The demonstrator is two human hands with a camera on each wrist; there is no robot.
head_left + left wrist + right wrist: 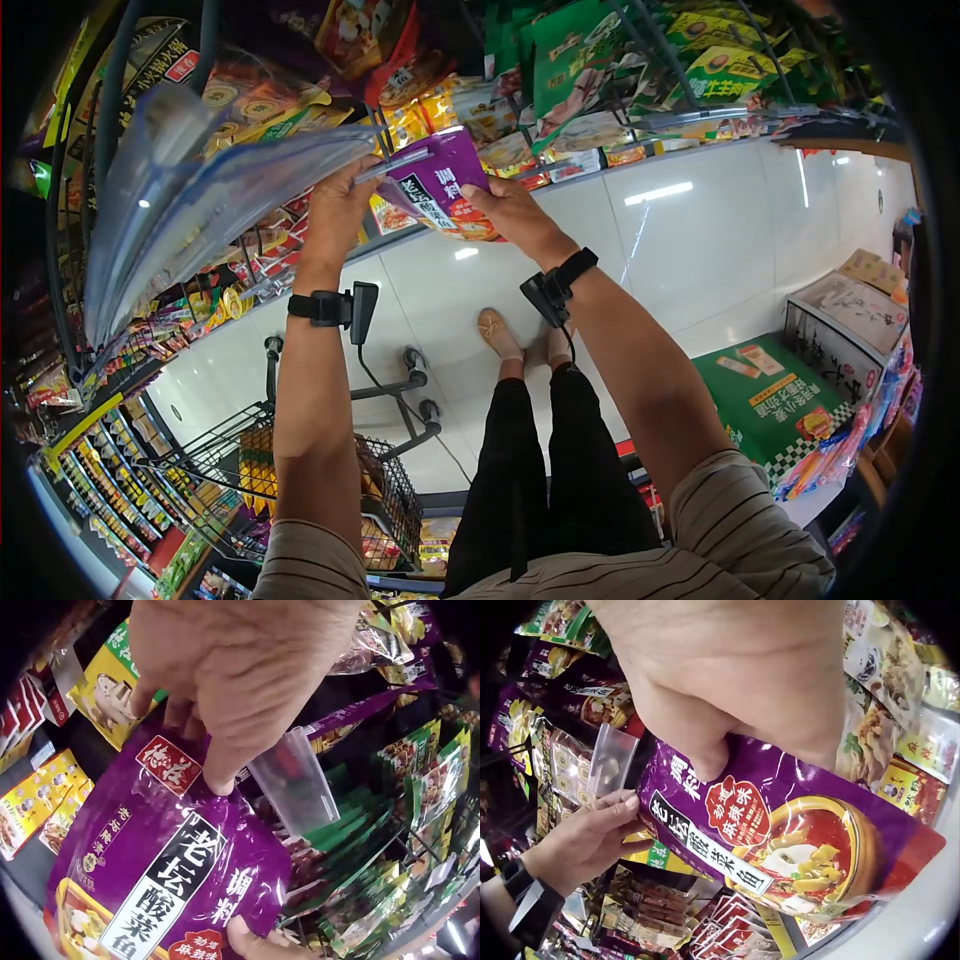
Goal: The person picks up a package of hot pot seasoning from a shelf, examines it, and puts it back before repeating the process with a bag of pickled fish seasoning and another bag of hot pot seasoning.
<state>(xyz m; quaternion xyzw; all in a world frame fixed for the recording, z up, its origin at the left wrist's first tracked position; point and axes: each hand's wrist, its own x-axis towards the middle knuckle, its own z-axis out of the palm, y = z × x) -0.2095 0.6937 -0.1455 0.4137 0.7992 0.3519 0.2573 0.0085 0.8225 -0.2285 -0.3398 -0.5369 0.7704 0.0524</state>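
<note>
A purple seasoning packet (462, 185) with a fish-dish picture is held between both hands in front of the shelf. My left hand (338, 205) pinches its top end, thumb on the printed face in the left wrist view (240, 667). My right hand (515, 215) grips the other side, thumb pressed on the front; the right wrist view shows the same packet (810, 825) under that hand (742, 675). A clear plastic tag holder (296, 784) sticks out beside the left hand.
Hanging packets, among them green ones (570, 60), line the racks. Clear plastic sheets (200, 220) hang at the left. A wire shopping cart (395, 490) stands at the lower left, and a white box (850, 310) and green bag (770, 400) are at the right.
</note>
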